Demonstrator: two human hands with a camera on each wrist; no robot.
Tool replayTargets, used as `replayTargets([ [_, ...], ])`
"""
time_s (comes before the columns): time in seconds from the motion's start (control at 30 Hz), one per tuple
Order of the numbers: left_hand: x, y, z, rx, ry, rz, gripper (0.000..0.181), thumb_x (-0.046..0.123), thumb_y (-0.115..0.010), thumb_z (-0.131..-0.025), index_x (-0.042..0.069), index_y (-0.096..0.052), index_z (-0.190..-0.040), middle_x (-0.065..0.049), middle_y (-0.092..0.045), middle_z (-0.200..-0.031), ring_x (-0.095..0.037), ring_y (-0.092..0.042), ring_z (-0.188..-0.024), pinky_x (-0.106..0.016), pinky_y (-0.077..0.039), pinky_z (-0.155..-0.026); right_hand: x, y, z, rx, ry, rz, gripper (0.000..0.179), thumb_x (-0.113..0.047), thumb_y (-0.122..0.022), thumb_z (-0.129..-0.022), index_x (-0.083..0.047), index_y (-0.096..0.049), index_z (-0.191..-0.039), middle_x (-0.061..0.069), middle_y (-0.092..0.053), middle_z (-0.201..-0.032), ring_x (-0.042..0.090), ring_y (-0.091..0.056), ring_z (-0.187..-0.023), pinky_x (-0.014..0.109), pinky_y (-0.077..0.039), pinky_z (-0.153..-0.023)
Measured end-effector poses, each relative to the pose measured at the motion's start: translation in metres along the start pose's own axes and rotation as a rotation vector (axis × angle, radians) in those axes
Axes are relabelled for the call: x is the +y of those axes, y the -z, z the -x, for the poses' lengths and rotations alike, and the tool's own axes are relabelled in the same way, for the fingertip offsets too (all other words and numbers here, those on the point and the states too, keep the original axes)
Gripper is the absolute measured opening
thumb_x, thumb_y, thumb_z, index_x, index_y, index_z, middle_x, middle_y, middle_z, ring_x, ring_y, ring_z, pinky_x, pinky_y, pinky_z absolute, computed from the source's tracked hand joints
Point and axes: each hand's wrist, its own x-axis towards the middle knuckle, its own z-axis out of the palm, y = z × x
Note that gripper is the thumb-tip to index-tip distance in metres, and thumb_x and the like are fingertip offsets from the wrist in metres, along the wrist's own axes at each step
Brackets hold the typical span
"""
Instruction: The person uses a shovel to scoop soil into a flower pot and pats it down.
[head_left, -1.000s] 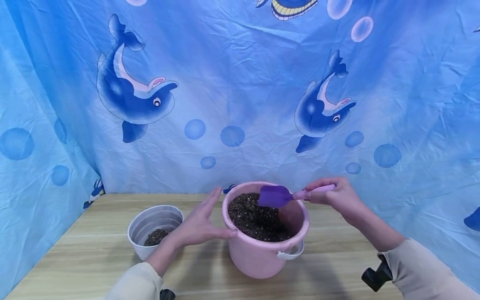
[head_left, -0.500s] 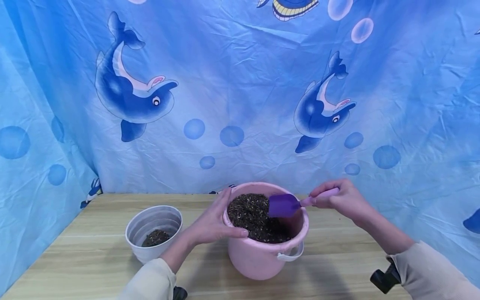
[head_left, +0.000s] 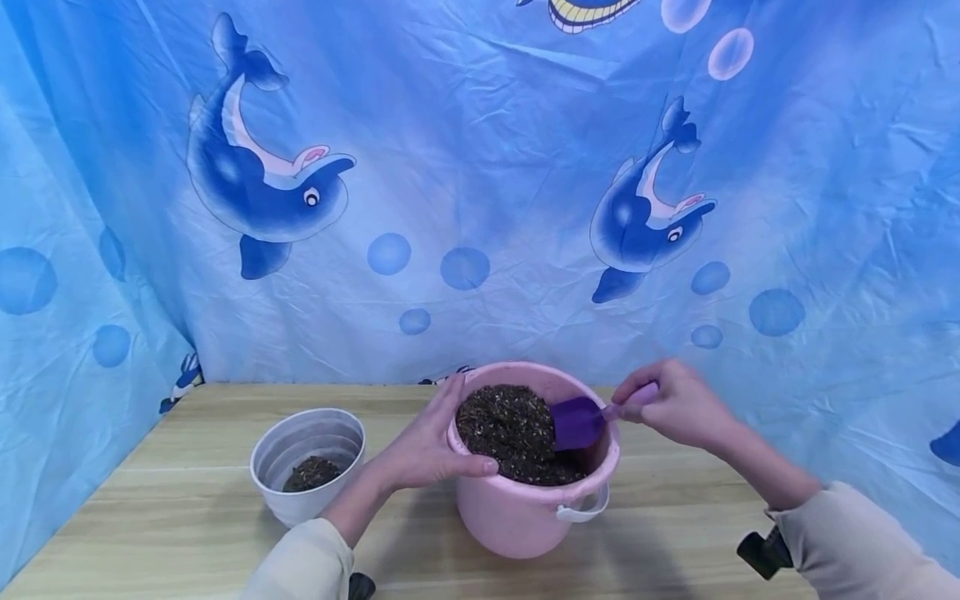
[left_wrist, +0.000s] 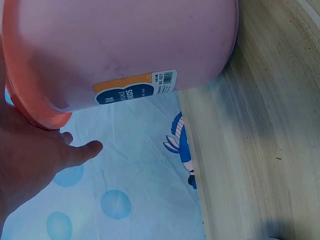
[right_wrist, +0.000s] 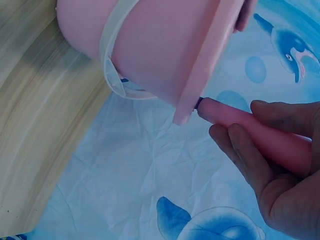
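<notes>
A pink bucket (head_left: 517, 525) of dark potting soil (head_left: 510, 425) stands on the table. My left hand (head_left: 427, 442) holds its left rim, with the thumb lying over the front of the rim; in the left wrist view, one finger of that hand (left_wrist: 35, 160) sticks out from the rim. In my right hand (head_left: 678, 404) is the pink handle (right_wrist: 260, 135) of a small hand trowel. Its purple blade (head_left: 577, 423) dips into the bucket at the right, against the soil, and its tip is hidden there.
A white flowerpot (head_left: 262, 479) with a little soil (head_left: 311, 473) in it stands left of the bucket, behind my left forearm. The bucket's white handle (head_left: 581, 510) hangs at its front right. A blue dolphin-print cloth (head_left: 480, 208) hangs behind the wooden table (head_left: 187, 517).
My left hand has moved right onto the bucket's rim. The trowel blade has shifted right and down into the soil, and the soil at the left is pushed up into a mound.
</notes>
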Motion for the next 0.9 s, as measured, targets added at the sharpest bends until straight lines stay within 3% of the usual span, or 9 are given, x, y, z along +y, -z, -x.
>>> replayTargets([
  [0.37,0.0,-0.001,-0.002,0.005,0.015,0.031,0.132,0.05,-0.087,-0.061,0.016,0.0,-0.155,0.0,0.005,-0.161,-0.025,0.001,-0.147,-0.053,-0.008,-0.117,0.001,-0.008,-0.008,-0.054,0.002,-0.035,0.009,-0.008,-0.072,-0.079,-0.006,-0.075,-0.087,0.002,-0.071,-0.071,0.011,-0.049,-0.052,0.024,-0.037,-0.044],
  [0.7,0.002,-0.002,-0.002,0.01,0.021,0.055,0.131,0.045,-0.088,-0.063,0.017,0.001,-0.155,0.0,0.005,-0.161,-0.024,0.0,-0.147,-0.051,-0.008,-0.117,0.013,-0.011,-0.011,-0.04,0.006,-0.112,0.009,-0.004,-0.07,-0.078,-0.006,-0.076,-0.083,0.003,-0.074,-0.077,0.011,-0.051,-0.056,0.026,-0.048,-0.061],
  [0.9,0.003,-0.002,-0.001,0.016,0.019,0.055,0.13,0.044,-0.088,-0.063,0.016,0.0,-0.155,0.0,0.004,-0.161,-0.024,0.0,-0.147,-0.051,-0.008,-0.117,0.014,-0.014,-0.01,-0.005,0.016,-0.16,0.01,-0.001,-0.069,-0.076,-0.003,-0.075,-0.083,0.005,-0.074,-0.08,0.013,-0.056,-0.06,0.027,-0.051,-0.062],
])
